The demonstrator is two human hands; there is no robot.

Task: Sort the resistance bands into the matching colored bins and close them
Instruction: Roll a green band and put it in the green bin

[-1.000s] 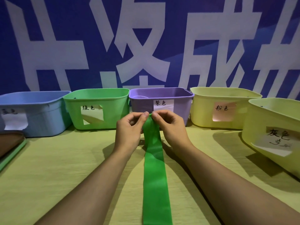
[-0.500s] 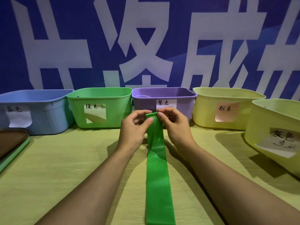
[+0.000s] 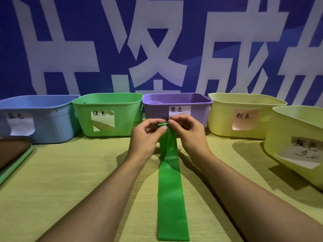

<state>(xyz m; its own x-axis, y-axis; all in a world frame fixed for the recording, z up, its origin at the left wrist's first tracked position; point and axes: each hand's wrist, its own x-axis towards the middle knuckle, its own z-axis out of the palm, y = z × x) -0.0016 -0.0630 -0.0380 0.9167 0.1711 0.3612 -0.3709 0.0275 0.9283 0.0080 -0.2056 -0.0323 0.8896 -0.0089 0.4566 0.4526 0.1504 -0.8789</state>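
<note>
Green band (image 3: 172, 194) lay lengthwise on the desk (image 3: 70, 186) before the purple bin (image 3: 176, 109), far end now pinched tighter between fingers of left hand (image 3: 146, 137) and right hand (image 3: 187, 135), likely starting a roll for the green bin (image 3: 108, 114).

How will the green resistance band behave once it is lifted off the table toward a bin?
Likely floppy: the green band lies flat on the table and puckers where the left hand and right hand pinch its far end. Probably light, since fingertip pinches suffice. Its free length would likely dangle and trail.
</note>
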